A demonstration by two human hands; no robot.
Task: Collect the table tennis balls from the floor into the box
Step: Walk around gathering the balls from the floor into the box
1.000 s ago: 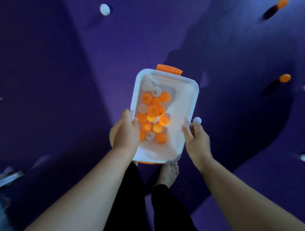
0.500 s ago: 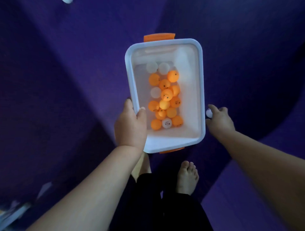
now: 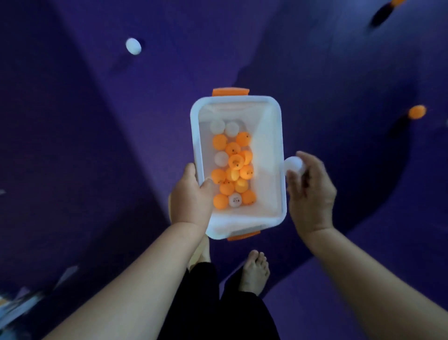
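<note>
A white plastic box [image 3: 276, 155] with orange handles is held above the purple floor, with my left hand [image 3: 191, 201] gripping its left rim, thumb inside. Several orange and white table tennis balls [image 3: 232, 167] lie along its bottom. My right hand [image 3: 310, 191] is just outside the box's right rim and holds a white ball [image 3: 293, 164] in its fingertips. On the floor lie a white ball [image 3: 133, 46] at the upper left, an orange ball [image 3: 416, 112] at the right and another orange ball [image 3: 397, 2] at the top right edge.
My bare feet [image 3: 254, 271] and black trousers stand on the purple floor [image 3: 97, 145] below the box. Some pale clutter [image 3: 19, 305] sits at the lower left edge. Dark shadows cross the floor.
The view has tilted up, so the floor balls are back in sight. My right hand has risen with the white ball and turned it toward the box's right rim. My left hand keeps its grip.
</note>
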